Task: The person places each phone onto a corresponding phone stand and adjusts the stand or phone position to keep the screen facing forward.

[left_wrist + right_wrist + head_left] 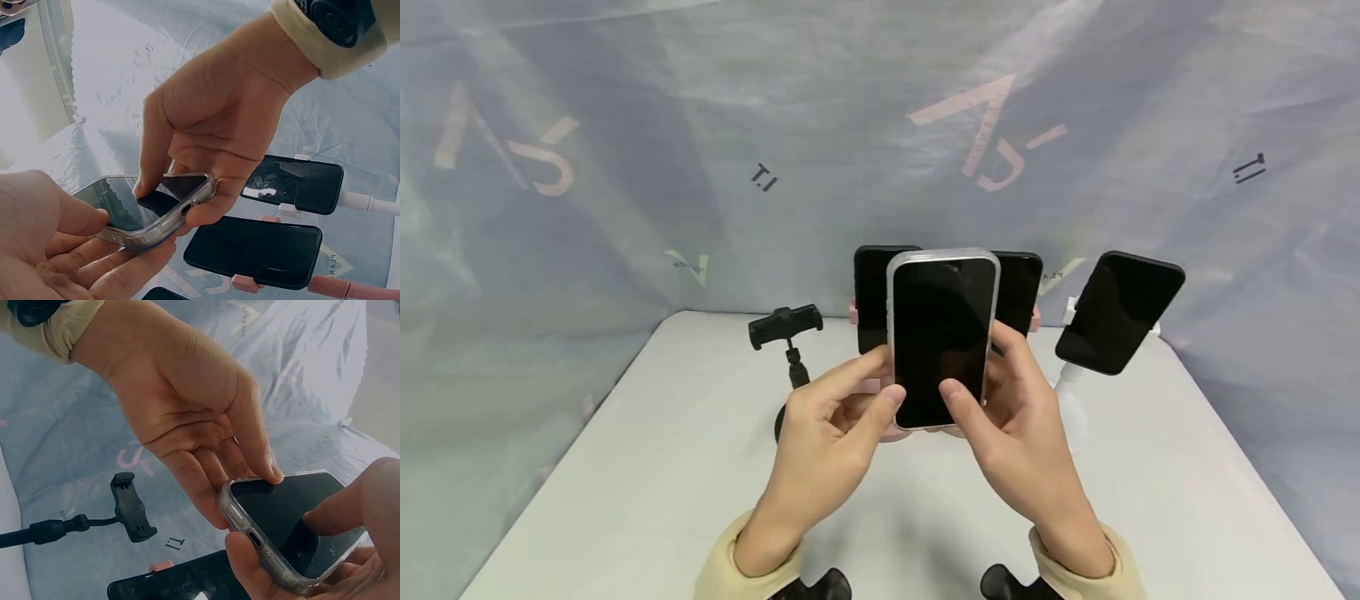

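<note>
Both hands hold a smartphone (943, 333) in a clear case, raised above the table with its dark screen toward me. My left hand (831, 450) grips its lower left side, thumb at the screen's edge and fingers behind. On the opposite side my right hand (1026, 442) grips the phone, its thumb lying on the lower screen. The wrist views show the case's bottom edge with the charging port; the fingers curl beneath the phone (294, 519). Two more phones, a left one (872, 292) and a right one (1021, 287), stand behind it in pink holders, partly hidden.
At the right, a black phone (1120, 312) sits tilted in a white stand (1070, 379). A black stand with a bare clamp (786, 325) is at the left. All stand on a white table (647, 467) before a grey printed cloth (820, 108).
</note>
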The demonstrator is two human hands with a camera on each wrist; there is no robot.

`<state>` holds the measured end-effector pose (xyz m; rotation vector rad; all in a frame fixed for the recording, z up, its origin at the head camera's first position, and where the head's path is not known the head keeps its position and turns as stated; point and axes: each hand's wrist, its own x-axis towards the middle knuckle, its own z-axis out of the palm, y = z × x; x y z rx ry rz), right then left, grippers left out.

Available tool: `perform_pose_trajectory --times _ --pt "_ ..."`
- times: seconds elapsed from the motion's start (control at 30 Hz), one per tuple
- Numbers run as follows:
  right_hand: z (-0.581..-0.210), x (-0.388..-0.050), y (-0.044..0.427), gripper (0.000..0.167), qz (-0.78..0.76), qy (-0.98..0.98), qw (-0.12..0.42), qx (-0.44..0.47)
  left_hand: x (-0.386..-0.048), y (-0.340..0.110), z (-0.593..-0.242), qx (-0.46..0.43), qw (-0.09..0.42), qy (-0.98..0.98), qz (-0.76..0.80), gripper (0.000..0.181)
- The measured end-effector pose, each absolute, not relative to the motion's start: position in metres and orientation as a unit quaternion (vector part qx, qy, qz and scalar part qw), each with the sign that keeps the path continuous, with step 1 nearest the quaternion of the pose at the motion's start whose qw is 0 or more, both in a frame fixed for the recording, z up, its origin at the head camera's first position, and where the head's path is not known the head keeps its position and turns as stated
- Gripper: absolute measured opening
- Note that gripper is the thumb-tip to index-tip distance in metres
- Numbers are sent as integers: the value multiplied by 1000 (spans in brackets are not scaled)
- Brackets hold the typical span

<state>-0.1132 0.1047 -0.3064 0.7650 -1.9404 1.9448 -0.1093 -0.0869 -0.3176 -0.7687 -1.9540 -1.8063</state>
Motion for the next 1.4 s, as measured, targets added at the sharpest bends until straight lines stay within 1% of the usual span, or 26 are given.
perform_pose_trajectory --times 0.13,0.23,0.37,0.47,0.63,0.77,0.93,1.0,1.1,1.23,1.3,1.4 --pt "-306 -111 107 58 673 -676 148 261 -110 -85 -319 -278 199 -699 -629 35" --pt "-306 -111 106 59 671 -675 152 265 -110 -86 -317 -273 178 -692 -644 35" --pt "-306 -112 105 59 667 -677 158 266 -111 -84 -315 -263 135 -673 -678 38" --pt "-306 -111 105 59 670 -679 150 261 -111 -83 -316 -253 128 -665 -691 43" --pt "-311 -110 104 55 659 -694 136 255 -116 -86 -318 -248 149 -662 -691 44" --pt "-315 -113 103 46 617 -733 144 247 -120 -93 -316 -239 170 -680 -672 40" --pt "-320 -117 97 41 655 -702 112 258 -123 -99 -315 -220 169 -706 -652 41" --pt "-322 -117 95 40 681 -677 100 261 -124 -102 -316 -216 191 -728 -622 40" --pt "-326 -120 90 38 699 -660 101 255 -127 -112 -314 -198 250 -764 -561 34" --pt "-330 -127 80 36 717 -640 97 256 -132 -141 -306 -138 337 -781 -508 23" --pt "-332 -131 74 35 723 -632 95 260 -135 -157 -302 -109 371 -775 -501 21" --pt "-336 -138 63 36 742 -613 67 264 -141 -179 -301 -69 403 -771 -488 22"
